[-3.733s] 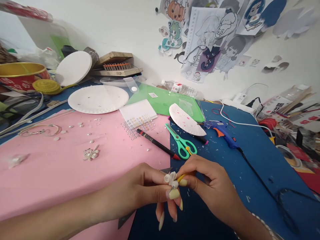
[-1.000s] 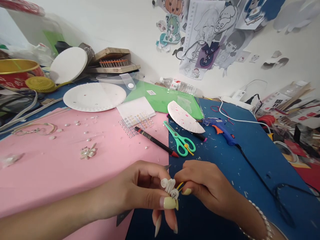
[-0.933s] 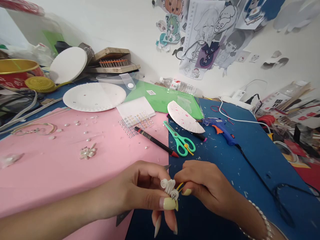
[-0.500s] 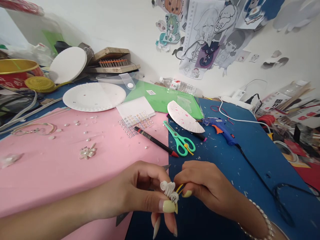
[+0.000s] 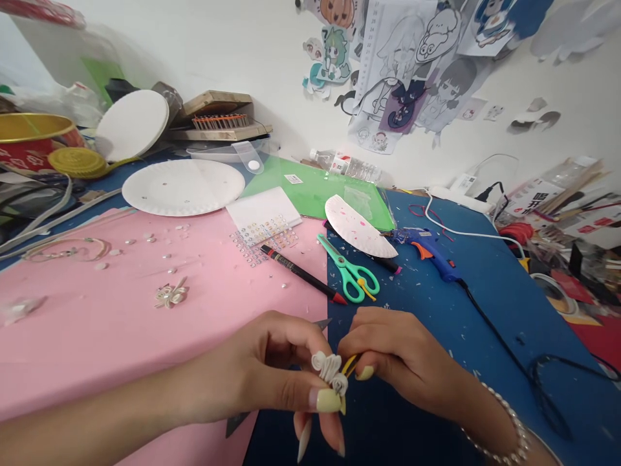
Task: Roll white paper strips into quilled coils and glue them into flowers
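My left hand [image 5: 272, 378] pinches a small white ornament of curled loops [image 5: 328, 370] between thumb and fingers, just above the table's near edge. My right hand [image 5: 405, 362] is closed on a thin yellow tool [image 5: 350, 364] whose tip touches the ornament's right side. Both hands meet over the seam between the pink sheet [image 5: 121, 310] and the blue table cover [image 5: 485, 323]. A similar white looped ornament [image 5: 169, 296] lies on the pink sheet to the left.
Green scissors [image 5: 352, 275], a black-and-red pen [image 5: 303, 275], a blue glue gun [image 5: 429, 252] with its black cord, a half paper plate [image 5: 356, 228], a whole paper plate [image 5: 182, 188] and a gem sticker sheet [image 5: 264, 230] lie beyond my hands. Clutter lines both sides.
My hands have sunk slightly toward the near edge and my right hand has edged closer to the ornament. The camera view shifted a little early on. The grip is unchanged.
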The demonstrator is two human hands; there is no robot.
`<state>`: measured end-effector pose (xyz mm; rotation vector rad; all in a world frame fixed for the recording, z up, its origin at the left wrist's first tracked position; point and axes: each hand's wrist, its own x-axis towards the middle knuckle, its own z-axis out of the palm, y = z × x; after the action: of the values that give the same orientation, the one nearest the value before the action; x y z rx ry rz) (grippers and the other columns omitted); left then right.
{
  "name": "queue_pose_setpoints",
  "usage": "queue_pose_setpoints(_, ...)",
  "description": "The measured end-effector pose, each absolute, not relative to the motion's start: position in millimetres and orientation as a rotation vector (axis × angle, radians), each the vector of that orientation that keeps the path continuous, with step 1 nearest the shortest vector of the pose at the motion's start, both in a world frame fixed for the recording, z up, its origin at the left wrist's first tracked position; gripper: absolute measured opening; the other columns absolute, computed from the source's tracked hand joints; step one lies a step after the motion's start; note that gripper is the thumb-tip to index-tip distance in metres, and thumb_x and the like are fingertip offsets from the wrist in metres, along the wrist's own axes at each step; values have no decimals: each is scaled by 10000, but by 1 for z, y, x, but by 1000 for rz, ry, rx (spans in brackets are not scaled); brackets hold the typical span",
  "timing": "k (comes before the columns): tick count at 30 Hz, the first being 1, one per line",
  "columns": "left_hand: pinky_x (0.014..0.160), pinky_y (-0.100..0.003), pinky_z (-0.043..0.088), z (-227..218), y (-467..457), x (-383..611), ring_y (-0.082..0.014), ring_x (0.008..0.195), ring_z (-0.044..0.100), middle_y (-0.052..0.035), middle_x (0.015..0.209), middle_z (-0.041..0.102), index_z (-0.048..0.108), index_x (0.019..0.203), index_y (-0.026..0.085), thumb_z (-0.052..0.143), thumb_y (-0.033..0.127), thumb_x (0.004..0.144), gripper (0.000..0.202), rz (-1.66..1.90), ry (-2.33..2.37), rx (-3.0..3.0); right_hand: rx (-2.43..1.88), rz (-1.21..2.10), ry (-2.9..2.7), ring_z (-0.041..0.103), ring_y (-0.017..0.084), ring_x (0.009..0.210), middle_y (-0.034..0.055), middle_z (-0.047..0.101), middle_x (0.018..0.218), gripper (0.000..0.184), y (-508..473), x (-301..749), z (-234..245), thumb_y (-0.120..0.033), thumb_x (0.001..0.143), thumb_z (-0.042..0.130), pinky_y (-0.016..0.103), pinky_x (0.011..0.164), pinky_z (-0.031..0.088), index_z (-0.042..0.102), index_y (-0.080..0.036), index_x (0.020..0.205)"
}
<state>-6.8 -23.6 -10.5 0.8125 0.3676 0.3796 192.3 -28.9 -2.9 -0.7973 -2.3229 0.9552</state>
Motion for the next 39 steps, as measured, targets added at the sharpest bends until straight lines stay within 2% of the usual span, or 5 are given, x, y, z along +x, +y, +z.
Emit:
queue_pose_setpoints(15, 439, -176, 453, -10, -22, -6, -140, 580, 657, -42, 663, 710, 557, 740, 142, 605, 179, 765, 65, 393, 373, 864, -764, 960, -2340, 499, 86, 656, 1, 588, 688, 375, -24, 194, -3, -398, 896, 301, 193, 606, 372, 604, -180, 865)
queue_pose_setpoints(20, 470, -193, 476, -10, -21, -5, -135, 558, 647, -46, 671, 713, 587, 721, 132, 624, 192, 750, 76, 411, 424, 854, -774, 927, -2326, 504, 90, 674, 8, 592, 705, 358, -24, 193, -6, -372, 904, 307, 203, 627, 383, 596, -168, 851)
queue_pose_setpoints(28, 398, -163, 438, -9, -20, -3, -135, 538, 642, -44, 612, 702, 614, 737, 123, 624, 177, 749, 56, 414, 438, 854, -806, 899, -2315, 500, 101, 659, 12, 590, 688, 346, -25, 192, -5, -344, 913, 305, 224, 625, 387, 594, -165, 851)
queue_pose_setpoints(39, 477, -160, 488, -12, -21, -5, -133, 585, 657, -37, 674, 711, 633, 733, 138, 630, 168, 742, 31, 440, 441, 856, -744, 965, -2304, 462, 87, 628, -2, 554, 664, 327, -20, 196, -6, -335, 902, 343, 203, 616, 356, 605, -159, 815)
